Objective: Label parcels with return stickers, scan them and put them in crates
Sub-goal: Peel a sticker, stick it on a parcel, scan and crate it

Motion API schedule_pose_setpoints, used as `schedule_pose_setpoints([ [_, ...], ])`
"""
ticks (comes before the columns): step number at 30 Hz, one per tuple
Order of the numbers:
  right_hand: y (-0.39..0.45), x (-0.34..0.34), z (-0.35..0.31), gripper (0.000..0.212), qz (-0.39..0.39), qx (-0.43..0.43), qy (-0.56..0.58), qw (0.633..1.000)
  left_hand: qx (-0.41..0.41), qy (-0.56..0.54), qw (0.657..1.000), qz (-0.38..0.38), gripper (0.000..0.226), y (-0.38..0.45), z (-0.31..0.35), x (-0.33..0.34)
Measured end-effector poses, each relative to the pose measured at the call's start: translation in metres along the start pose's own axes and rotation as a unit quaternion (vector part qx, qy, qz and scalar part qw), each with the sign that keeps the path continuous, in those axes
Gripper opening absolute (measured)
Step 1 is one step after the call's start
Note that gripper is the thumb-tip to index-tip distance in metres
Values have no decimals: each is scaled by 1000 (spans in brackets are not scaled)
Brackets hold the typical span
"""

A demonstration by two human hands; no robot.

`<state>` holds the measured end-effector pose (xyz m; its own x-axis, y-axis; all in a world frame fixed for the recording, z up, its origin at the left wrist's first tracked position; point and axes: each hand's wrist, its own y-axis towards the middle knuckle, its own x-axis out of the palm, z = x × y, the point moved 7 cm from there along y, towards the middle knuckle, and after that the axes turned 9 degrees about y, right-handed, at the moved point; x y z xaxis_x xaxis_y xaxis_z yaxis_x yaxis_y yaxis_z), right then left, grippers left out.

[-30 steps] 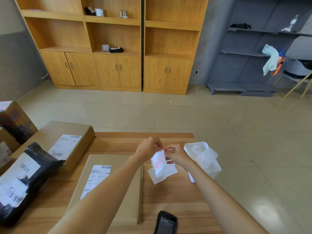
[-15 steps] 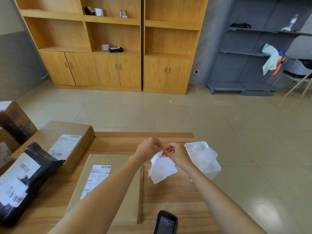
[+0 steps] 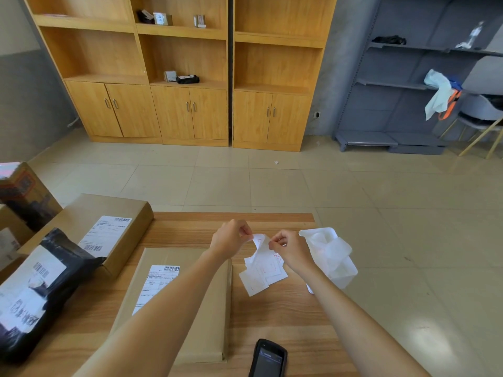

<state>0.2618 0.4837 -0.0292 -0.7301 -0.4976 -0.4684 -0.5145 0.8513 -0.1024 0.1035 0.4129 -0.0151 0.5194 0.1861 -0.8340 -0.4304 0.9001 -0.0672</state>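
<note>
My left hand (image 3: 231, 238) and my right hand (image 3: 291, 248) both pinch a white return sticker (image 3: 260, 246) with red print, held above the wooden table (image 3: 272, 308); its sheet curls between my fingers. Under it lie a few more loose stickers (image 3: 261, 273). A flat brown parcel (image 3: 190, 295) with a white shipping label lies below my left forearm. A black handheld scanner (image 3: 268, 359) rests at the table's near edge. A second brown box (image 3: 89, 227) and a black poly-bag parcel (image 3: 40, 289) lie at the left.
A translucent white plastic container (image 3: 330, 257) holding crumpled backing paper stands at the table's right edge. More parcels (image 3: 21, 194) are stacked at far left. Wooden cabinets (image 3: 190, 77) and grey metal shelving (image 3: 408, 91) stand across the tiled floor.
The sticker hung flat with its red print facing me; now it is curled and bent between both hands, which have drawn slightly apart.
</note>
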Motion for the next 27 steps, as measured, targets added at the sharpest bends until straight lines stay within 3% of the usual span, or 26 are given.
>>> schedule_pose_setpoints([
  [27, 5, -8, 7, 9, 22, 21, -19, 999, -61, 2, 996, 58, 4, 6, -29, -22],
])
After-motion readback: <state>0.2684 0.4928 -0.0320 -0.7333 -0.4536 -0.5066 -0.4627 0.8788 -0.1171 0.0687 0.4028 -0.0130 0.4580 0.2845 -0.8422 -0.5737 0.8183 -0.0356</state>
